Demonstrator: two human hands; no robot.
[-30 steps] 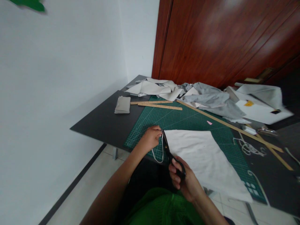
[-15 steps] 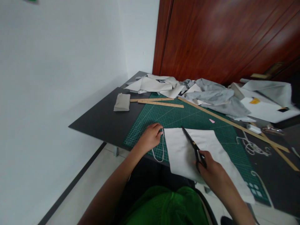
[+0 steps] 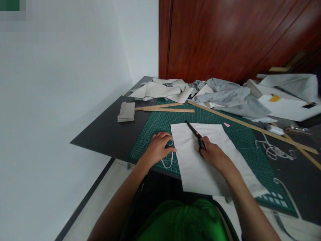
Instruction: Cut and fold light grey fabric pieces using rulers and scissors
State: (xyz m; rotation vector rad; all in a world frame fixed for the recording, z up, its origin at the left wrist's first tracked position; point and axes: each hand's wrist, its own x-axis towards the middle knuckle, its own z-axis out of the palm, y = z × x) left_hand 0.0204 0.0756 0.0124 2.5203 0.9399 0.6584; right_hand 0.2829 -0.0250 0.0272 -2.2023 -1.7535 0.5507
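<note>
Green gridded cutting mat (image 3: 140,145) underlies the left hand (image 3: 159,147), thumb and curved fingers spread apart. Thin white cord (image 3: 167,167) loops beside the thumb, whose tip reaches the flat white cloth (image 3: 195,172). Over it, long black scissors (image 3: 197,133) sit clasped by the right hand (image 3: 213,153).

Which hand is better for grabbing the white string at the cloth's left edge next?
Probably the left hand: it looks open and is right by that white string. The right hand is busy holding black scissors over the white cloth.
</note>
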